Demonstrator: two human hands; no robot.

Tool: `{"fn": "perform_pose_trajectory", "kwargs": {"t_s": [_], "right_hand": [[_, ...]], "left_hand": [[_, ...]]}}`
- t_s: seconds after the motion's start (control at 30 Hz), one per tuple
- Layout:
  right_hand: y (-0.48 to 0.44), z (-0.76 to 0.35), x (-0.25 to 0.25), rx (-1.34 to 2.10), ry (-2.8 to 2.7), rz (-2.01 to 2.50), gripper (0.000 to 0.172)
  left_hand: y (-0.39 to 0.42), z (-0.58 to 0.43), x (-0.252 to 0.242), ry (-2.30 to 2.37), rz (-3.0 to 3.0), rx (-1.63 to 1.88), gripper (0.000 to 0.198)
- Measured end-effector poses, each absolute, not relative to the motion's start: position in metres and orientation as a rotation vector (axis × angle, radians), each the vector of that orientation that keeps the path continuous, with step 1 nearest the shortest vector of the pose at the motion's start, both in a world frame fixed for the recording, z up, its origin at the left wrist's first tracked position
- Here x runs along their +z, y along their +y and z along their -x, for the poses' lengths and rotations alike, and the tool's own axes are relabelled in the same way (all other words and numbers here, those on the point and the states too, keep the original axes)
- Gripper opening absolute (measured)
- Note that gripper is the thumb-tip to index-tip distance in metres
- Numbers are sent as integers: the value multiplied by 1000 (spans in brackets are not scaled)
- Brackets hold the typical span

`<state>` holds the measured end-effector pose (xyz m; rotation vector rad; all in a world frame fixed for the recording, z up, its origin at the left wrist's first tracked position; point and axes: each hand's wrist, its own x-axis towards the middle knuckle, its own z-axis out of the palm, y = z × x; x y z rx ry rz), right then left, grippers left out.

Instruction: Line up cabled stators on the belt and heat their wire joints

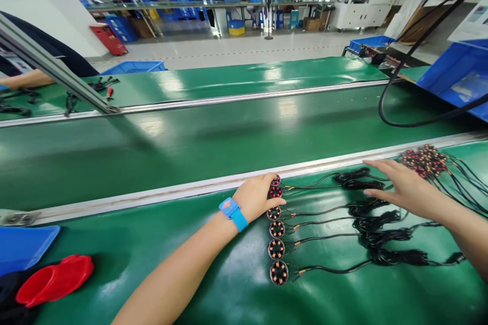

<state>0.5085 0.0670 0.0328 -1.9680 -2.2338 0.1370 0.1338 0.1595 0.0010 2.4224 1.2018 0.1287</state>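
Note:
A column of round motor stators (276, 229) with copper windings lies on the green mat in front of me. My left hand (256, 194), wearing a blue wrist strap (234, 214), curls around the far end of the column. Its fingers and thumb are closed about the red-toned stators (275, 191) there, partly covering them. From each stator a black cable runs right to a tied bundle (385, 236). Over the farther cable bundles (358, 179) my right hand (406, 190) hovers, fingers and thumb apart, holding nothing.
More stators (425, 160) are heaped at the right with their cables. A red container (55, 280) and a blue tray (26, 248) lie at left. Beyond the metal rail runs a green conveyor belt (213, 137). A black hose (385, 106) hangs at right; another person's arm (30, 80) is far left.

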Motion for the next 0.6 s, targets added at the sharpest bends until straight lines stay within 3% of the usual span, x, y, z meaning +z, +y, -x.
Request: {"fn": "perform_pose_trajectory", "kwargs": {"t_s": [0.2,0.6], "right_hand": [[84,-401,43,561,-2147,1608,29],[103,-341,-2,810,-2094,1344,20]], "left_hand": [[161,-102,-12,888,-2418,311,19],[167,-101,-13,613,-2463,271,20]]}}
